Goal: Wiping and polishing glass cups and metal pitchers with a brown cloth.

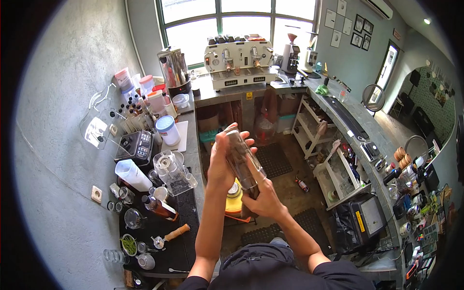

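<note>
Both my hands hold a clear, smoky-looking glass or plastic vessel in mid-air in front of my body, tilted with its upper end to the left. My left hand wraps its left side and upper end, fingers reaching around behind. My right hand grips its lower right side, the thumb near the lower end. Whether anything is inside the vessel cannot be told. Beneath my hands, lower down, a yellow round object with a metallic top is partly hidden by my forearm and the vessel.
On the left counter stand a blender jug, a white pitcher, a blue-lidded tub, a brown bottle and a wooden-handled portafilter. An espresso machine is ahead; shelved carts and a black bin stand right.
</note>
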A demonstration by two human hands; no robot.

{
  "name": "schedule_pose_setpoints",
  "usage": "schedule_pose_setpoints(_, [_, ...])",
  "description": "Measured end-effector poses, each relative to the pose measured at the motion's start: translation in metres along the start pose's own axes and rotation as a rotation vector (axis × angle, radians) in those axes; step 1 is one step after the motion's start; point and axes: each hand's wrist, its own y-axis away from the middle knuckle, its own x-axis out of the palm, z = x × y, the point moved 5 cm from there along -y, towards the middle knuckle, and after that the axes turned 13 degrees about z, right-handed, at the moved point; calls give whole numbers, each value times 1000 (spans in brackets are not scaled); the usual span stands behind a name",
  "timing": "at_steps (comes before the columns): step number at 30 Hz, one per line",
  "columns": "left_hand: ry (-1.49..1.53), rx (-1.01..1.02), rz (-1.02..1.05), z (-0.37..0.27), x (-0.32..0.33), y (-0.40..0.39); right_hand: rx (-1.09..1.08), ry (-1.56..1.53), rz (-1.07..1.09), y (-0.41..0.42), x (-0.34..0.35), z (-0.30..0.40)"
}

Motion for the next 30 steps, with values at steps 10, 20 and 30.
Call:
schedule_pose_setpoints(10, [138,133,103,-23,-46,-18,112,-1472,86,65,7,-33])
schedule_pose_setpoints(20, [34,22,-106,-11,-83,-30,201,532,-210,39,-38,93])
schedule_pose_setpoints(30, [-492,88,-62,29,-31,-46,71,619,-201,-109,-53,39])
